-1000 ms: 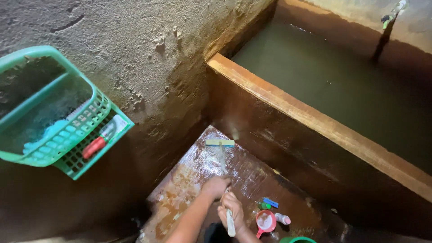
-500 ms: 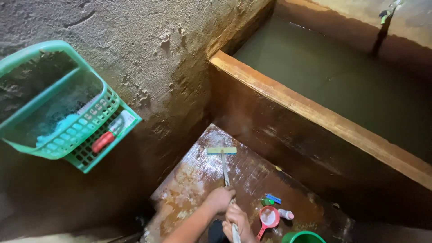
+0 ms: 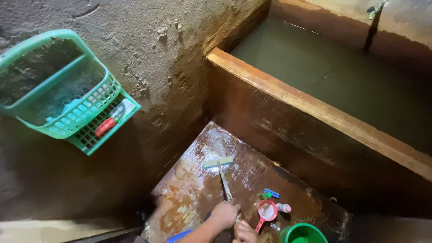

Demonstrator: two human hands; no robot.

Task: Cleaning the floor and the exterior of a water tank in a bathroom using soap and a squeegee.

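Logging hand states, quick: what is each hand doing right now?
Left hand: closed around the brush handle.
Right hand: closed on the same handle lower down, partly cut off by the frame edge.

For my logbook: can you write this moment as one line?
left hand grips brush handle | right hand grips lower | brush on wet floor | scoop beside

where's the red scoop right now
In the head view, the red scoop lies on the wet floor at lower centre-right, beside the green bucket.
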